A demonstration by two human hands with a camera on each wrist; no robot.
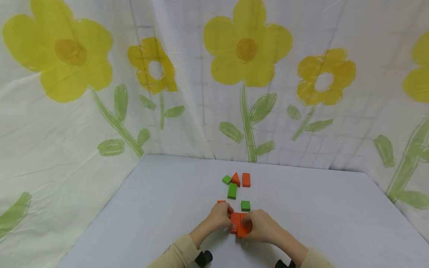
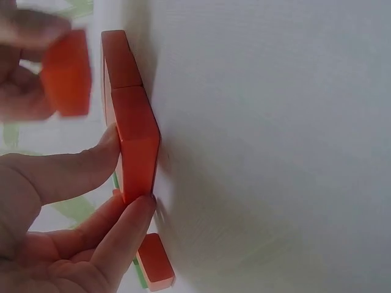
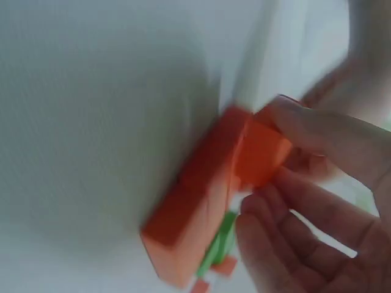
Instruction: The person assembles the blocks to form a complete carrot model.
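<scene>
Currently both hands are grasping. Left hand (image 1: 219, 216) is pinching one of a pair of red blocks (image 2: 135, 116), thumb against fingers; the pair is sitting end to end on the white table (image 1: 161, 197), touching along the seam. Right hand (image 1: 265, 227) is gripping an orange block (image 2: 68, 79), holding it above the pair; left wrist view is showing a gap between. Motion blur is softening its edges.

Clearance: a green block (image 1: 245, 205) is sitting just beyond the pair; another red block (image 1: 221, 201) is peeking out past the left hand, partly hidden. Farther out, a long green block (image 1: 232, 191), small green block (image 1: 226, 179), red triangle (image 1: 235, 179) and red rectangular block (image 1: 246, 180) are clustering short of the far edge. Tabletop is running wide to both sides of the hands; flowered curtain (image 1: 187, 44) is hanging behind the far edge.
</scene>
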